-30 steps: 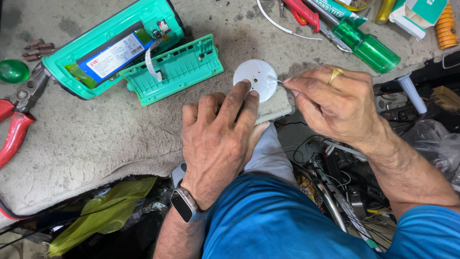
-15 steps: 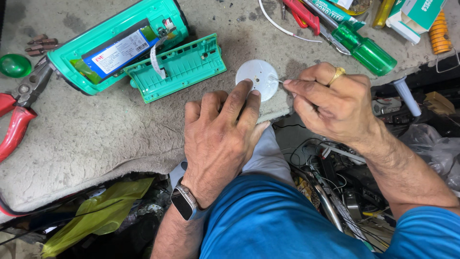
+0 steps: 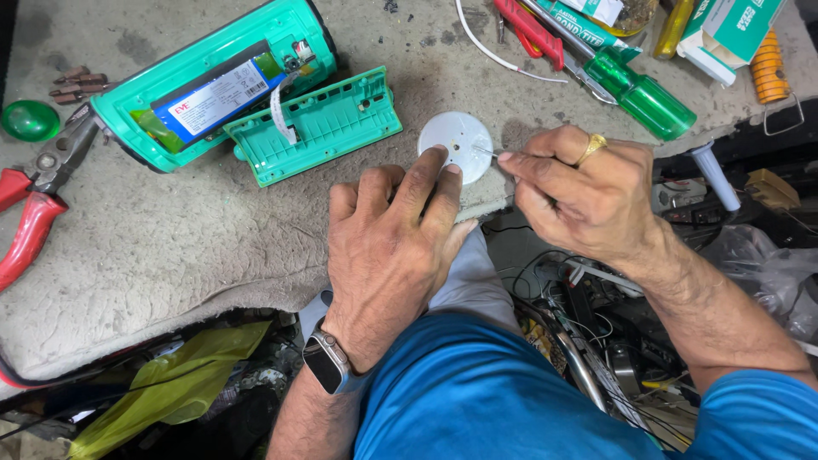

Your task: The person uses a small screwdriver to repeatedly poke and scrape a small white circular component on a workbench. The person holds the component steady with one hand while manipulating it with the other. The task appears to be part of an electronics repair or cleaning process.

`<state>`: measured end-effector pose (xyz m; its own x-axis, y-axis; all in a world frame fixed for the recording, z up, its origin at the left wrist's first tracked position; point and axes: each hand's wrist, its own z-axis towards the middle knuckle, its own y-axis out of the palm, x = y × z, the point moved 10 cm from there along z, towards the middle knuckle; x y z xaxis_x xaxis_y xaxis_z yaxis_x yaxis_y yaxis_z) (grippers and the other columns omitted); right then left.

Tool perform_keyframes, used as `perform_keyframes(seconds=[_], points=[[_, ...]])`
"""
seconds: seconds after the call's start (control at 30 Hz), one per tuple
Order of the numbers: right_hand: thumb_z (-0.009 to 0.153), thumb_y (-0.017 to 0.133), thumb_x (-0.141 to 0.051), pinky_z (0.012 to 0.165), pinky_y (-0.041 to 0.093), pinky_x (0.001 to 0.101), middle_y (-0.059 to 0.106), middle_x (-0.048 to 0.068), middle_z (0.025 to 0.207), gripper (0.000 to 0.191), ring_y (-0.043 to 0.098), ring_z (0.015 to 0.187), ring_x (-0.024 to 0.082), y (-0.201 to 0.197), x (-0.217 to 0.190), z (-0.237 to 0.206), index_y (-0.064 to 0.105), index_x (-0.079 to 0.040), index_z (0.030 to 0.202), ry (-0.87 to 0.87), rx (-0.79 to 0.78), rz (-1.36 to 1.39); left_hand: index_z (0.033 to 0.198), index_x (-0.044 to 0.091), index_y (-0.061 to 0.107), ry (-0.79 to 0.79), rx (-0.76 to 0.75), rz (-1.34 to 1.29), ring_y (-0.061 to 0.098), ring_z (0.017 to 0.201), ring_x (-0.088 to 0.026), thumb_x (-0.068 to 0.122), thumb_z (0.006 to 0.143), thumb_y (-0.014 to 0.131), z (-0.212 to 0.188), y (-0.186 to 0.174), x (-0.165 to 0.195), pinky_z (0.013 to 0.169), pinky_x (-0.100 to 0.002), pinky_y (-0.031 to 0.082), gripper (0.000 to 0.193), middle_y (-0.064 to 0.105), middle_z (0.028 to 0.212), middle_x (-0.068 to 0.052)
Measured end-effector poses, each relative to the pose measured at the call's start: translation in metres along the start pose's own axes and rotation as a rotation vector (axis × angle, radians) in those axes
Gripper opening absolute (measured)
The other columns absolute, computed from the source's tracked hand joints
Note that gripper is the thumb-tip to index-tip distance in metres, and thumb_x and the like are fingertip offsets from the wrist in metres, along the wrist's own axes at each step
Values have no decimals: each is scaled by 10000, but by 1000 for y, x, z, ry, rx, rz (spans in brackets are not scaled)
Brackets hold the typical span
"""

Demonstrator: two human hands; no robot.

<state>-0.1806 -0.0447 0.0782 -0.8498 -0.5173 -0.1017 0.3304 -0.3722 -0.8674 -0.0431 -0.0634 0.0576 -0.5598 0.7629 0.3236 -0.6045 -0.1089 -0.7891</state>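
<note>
Red-handled pliers (image 3: 34,213) lie at the far left of the grey, worn desk (image 3: 170,255), partly cut off by the frame. Beside them sits an opened turquoise plastic lamp casing (image 3: 213,81), its detached cover (image 3: 315,128) alongside. The left hand (image 3: 392,247) rests flat, fingers spread, fingertips pressing a small white plastic disc (image 3: 457,140) at the desk's front edge, apparently to steady it. The right hand (image 3: 588,192) pinches a thin metal probe (image 3: 484,152) against the disc; its tip is too fine to make out. A green-handled screwdriver (image 3: 643,94) lies beyond.

Left hand (image 3: 394,255) fingertips further onto white disc (image 3: 457,145).
</note>
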Motion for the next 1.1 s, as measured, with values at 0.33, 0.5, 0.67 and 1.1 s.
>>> perform_keyframes(seconds=[0.33,0.5,0.67,1.1], points=[[885,787,30,658,548,313,702,88,1012,226,701,795,214,-1,5,-7,769,-29,1103,28,51,-10,1249,51,699,1,0,0,577,1026,-241,364,867,797,0,0,0,819,-418,410,503,620,1360,-64],[913,784,28,634,546,298,695,85,1003,210,706,803,217,-2,8,-5,769,-36,1113,69,43,8,1249,52,699,-2,-2,0,576,1029,-242,366,873,796,0,0,0,819,-422,407,499,620,1361,-60],[885,777,24,650,542,324,699,97,984,204,691,756,216,-2,8,-3,768,-22,1083,90,-23,39,1254,51,699,-5,-6,5,577,1032,-242,367,874,795,0,1,-1,813,-421,404,504,621,1360,-57],[887,785,-17,681,553,336,690,60,982,178,702,824,227,-8,4,11,773,-69,1056,95,-69,-25,1247,59,697,-10,8,15,580,1034,-240,370,858,800,1,1,-1,821,-425,406,509,629,1343,-46]])
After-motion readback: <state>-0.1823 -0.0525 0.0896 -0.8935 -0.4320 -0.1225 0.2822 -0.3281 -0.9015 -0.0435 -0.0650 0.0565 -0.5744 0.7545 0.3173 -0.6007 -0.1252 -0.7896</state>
